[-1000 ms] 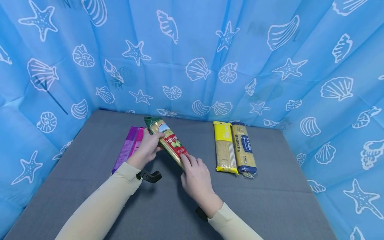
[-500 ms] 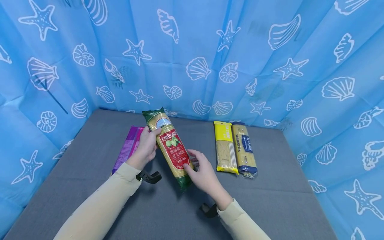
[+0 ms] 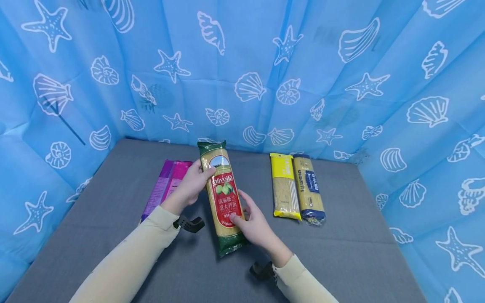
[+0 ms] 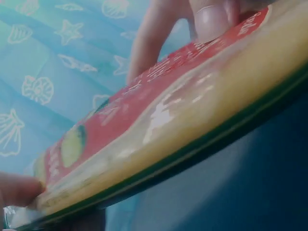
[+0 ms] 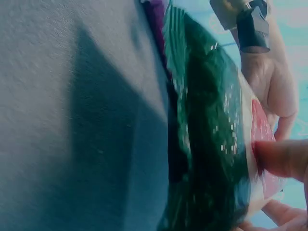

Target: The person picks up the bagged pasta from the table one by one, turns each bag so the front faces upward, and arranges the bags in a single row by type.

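Note:
Between both hands, a bag of spaghetti (image 3: pixel 223 198) with green ends and a red label is held tilted above the table, label facing up. My left hand (image 3: pixel 192 182) grips its upper left edge, thumb across the front. At the lower right side, my right hand (image 3: pixel 254 223) pinches it, thumb pressed on the red label. In the left wrist view the clear side of the spaghetti bag (image 4: pixel 192 115) fills the middle. The right wrist view shows its green end (image 5: pixel 207 115) close up, with the right thumb (image 5: pixel 281 156) on the label.
A purple and pink packet (image 3: pixel 163 185) lies on the grey table (image 3: pixel 341 261) at left, partly behind the left hand. At right lie a yellow noodle packet (image 3: pixel 285 185) and a blue-banded spaghetti packet (image 3: pixel 308 189), side by side. A blue shell-patterned curtain (image 3: pixel 242 63) surrounds the table.
The spaghetti bag has turned its label toward the camera and swung more upright, its lower end closer to me. The right hand's grip shifted to the bag's right side. The other packets stayed put.

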{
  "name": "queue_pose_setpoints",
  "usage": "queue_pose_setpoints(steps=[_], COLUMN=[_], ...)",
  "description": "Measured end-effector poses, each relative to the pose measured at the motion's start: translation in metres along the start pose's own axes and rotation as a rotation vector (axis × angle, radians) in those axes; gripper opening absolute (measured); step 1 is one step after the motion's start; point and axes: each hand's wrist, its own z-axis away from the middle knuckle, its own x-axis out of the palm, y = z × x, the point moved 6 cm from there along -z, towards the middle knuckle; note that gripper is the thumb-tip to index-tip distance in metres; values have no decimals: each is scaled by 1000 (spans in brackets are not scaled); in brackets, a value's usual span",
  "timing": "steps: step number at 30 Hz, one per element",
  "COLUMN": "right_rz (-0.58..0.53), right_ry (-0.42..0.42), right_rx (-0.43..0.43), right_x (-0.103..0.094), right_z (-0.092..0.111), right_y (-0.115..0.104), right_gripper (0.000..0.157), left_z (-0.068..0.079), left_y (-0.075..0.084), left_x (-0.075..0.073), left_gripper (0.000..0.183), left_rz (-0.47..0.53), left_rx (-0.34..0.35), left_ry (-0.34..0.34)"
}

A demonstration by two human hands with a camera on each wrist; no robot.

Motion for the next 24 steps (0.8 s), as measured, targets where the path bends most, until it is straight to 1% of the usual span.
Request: queue_pose_setpoints(steps=[4,6,8,12,14,16,18,20,24], right_rz=[9,8,-1,-48,-80,-102,-115,-115,-78], right_ry=[42,72,108,182,216,243,266,289,322], right_rx=[-23,-28,-25,-28,-22,-7,6,25,67], right_x=[1,0,0,-4,-7,-10,-12,-15,-20], right_z=[7,9,9,3,0,-3,-4,-4,-5], right_y=[-13,-18,-18,-5,5,15,22,27,35], right_gripper=[68,67,66,67,67,67,67,66,66], left_z=[2,4,6,11,13,15,16,18,22], left_y=[-5,-7,-10,-17,-21,-27,-34,-43,-59], left_x=[6,10,15,26,33,39,44,49,59], left_gripper=[50,56,64,83,86,84,80,77,74], left_rz=[-81,-130,-187,-278,-315,-356,-383,-409,-416], left_rx=[25,47,67,128,153,170,156,126,64], left_ry=[-45,-64,-64,-51,-52,-60,-84,-107,-146])
